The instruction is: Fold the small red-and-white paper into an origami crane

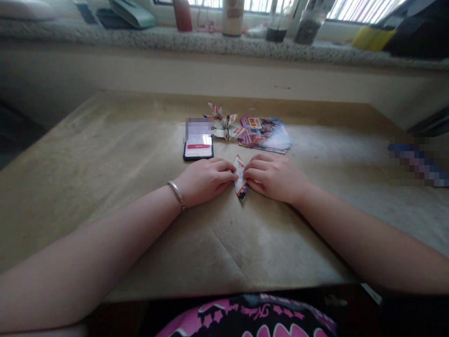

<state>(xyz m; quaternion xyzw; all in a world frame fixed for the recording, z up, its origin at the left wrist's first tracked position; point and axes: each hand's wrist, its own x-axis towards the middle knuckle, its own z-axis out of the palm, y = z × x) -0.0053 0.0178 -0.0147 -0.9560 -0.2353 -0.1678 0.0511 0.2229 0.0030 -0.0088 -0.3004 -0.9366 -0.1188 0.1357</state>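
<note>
Head | left hand [207, 180], right hand [273, 177] | palms down, half-curled, pinching folded paper [240, 185] from both sides

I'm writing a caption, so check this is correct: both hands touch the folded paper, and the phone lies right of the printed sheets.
Wrong side: the head view shows the phone left of the printed sheets. The left hand and right hand do touch the folded paper.
</note>
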